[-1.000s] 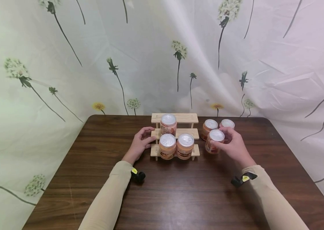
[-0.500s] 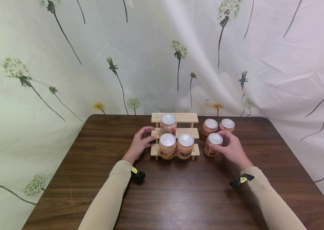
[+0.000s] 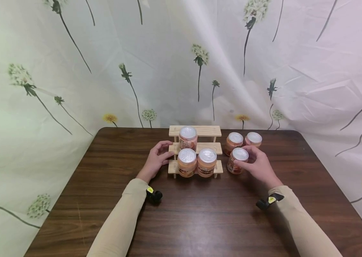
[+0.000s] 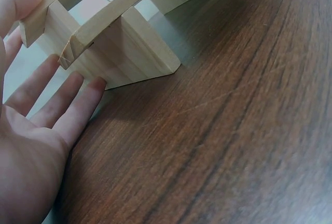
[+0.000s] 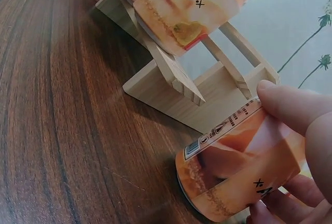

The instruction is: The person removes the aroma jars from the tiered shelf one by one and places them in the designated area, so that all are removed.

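A small three-step wooden rack [image 3: 203,131] stands on the table. Two orange jars with silvery lids, a left one [image 3: 186,168] and a right one [image 3: 206,169], sit on its bottom step, and another jar [image 3: 188,139] is on the middle step. My left hand [image 3: 154,161] is at the rack's left end; its extended fingers [image 4: 78,105] touch the wooden side panel [image 4: 111,60]. To the right of the rack, my right hand [image 3: 259,166] grips an upright jar [image 5: 244,164] between thumb and fingers, low by the table.
Two more jars, one nearer [image 3: 233,144] and one farther [image 3: 253,138], stand behind the held jar. The brown wooden table [image 3: 187,221] ends at the back against a curtain [image 3: 168,71] printed with dandelions.
My right hand has brought the jar slightly toward me and down, away from the two jars behind it; in the last half second it barely moves. My left hand stays put.
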